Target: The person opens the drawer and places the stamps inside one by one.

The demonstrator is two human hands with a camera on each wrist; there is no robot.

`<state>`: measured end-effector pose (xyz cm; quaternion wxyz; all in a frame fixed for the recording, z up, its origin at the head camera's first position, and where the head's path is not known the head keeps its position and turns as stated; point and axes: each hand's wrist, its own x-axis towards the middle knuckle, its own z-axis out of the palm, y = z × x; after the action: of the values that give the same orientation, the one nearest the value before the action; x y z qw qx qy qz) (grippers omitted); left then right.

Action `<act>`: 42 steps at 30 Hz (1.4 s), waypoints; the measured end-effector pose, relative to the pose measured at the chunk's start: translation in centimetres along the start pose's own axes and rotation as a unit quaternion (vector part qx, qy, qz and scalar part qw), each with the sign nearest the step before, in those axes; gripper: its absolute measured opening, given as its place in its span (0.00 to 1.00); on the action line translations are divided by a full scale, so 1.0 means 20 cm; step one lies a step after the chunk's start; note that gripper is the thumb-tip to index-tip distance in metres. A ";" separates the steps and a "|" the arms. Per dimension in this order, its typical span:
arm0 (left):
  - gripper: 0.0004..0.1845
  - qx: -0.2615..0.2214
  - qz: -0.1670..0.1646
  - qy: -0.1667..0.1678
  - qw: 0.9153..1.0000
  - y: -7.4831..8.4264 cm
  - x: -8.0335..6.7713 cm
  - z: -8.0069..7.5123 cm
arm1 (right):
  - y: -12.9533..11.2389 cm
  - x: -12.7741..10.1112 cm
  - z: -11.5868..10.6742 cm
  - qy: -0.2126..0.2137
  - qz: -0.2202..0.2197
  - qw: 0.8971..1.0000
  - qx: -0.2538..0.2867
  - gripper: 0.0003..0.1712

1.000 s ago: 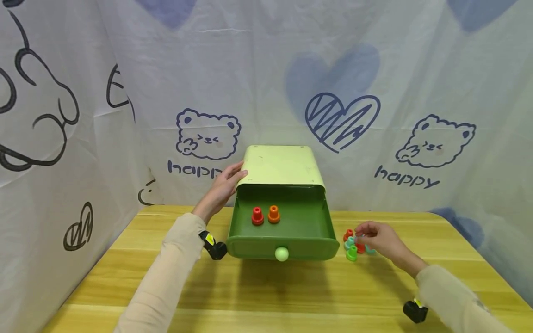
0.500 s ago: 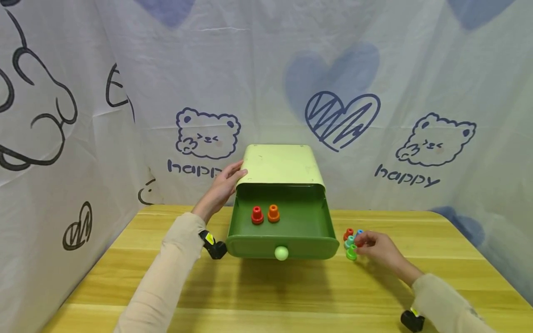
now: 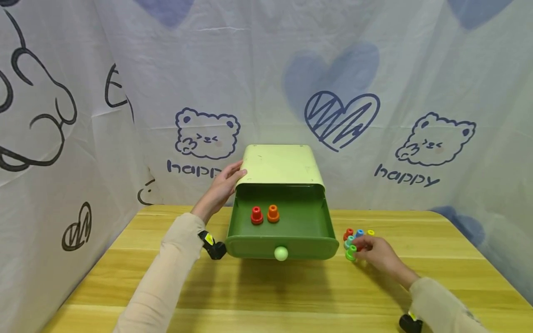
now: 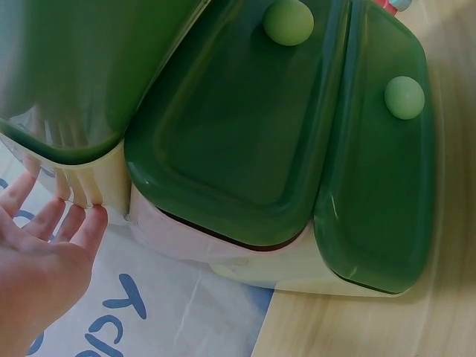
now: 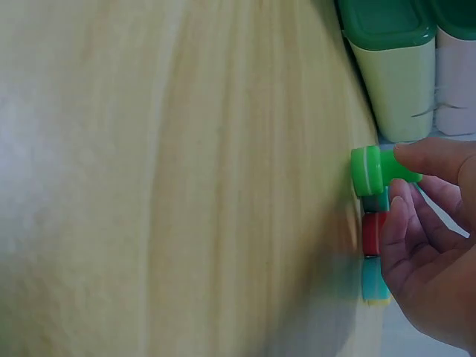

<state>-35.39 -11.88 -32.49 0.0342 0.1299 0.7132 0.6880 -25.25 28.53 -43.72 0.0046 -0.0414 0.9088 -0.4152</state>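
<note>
The top drawer [image 3: 283, 247] of a small drawer cabinet [image 3: 281, 164] is pulled out. Inside it stand a red peg [image 3: 257, 216] and an orange peg [image 3: 273, 214]. My left hand [image 3: 220, 189] rests its extended fingers against the cabinet's left side; the left wrist view shows the fingertips [image 4: 95, 212] on the cream wall. To the right of the cabinet, my right hand [image 3: 381, 254] pinches a green stepped peg [image 5: 368, 171] between thumb and fingers, its wide base at the tabletop.
Several more pegs crowd the right hand: a red-orange one [image 3: 348, 233], a teal one [image 3: 349, 242], a blue one [image 3: 359, 233] and a yellow one [image 3: 370, 233]. Two closed lower drawers [image 4: 230, 134] show in the left wrist view. A printed curtain [image 3: 266, 83] hangs behind the wooden table [image 3: 283, 305].
My right hand has moved down and slightly left from the back pegs to the green one, uncovering the blue and yellow pegs. The left hand stays at the cabinet.
</note>
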 end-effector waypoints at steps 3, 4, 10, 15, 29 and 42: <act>0.32 0.001 -0.002 -0.001 1.000 0.00 0.00 0.00 | 0.01 0.00 0.01 -0.012 -0.004 1.000 0.008 0.19; 0.32 0.000 -0.002 -0.001 1.000 0.00 0.00 0.00 | 0.01 0.00 0.01 -0.015 -0.006 1.000 0.011 0.19; 0.32 0.000 0.000 -0.003 1.000 0.01 0.00 0.00 | 0.03 0.00 0.02 -0.033 -0.007 0.999 0.026 0.21; 0.32 0.003 -0.002 -0.004 1.000 0.01 -0.01 0.01 | 0.05 0.00 0.03 -0.041 -0.023 0.999 0.024 0.17; 0.32 0.004 -0.004 -0.004 1.000 0.00 -0.01 0.00 | 0.00 -0.01 0.00 -0.024 -0.001 1.000 0.015 0.18; 0.33 0.003 -0.001 -0.004 1.000 0.00 -0.01 0.00 | -0.13 0.01 -0.10 -0.001 -0.050 0.999 -0.009 0.18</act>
<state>-35.21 -11.92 -32.43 0.0376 0.1322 0.7150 0.6855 -25.27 28.27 -40.51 -0.0153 -0.0875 0.9091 -0.4071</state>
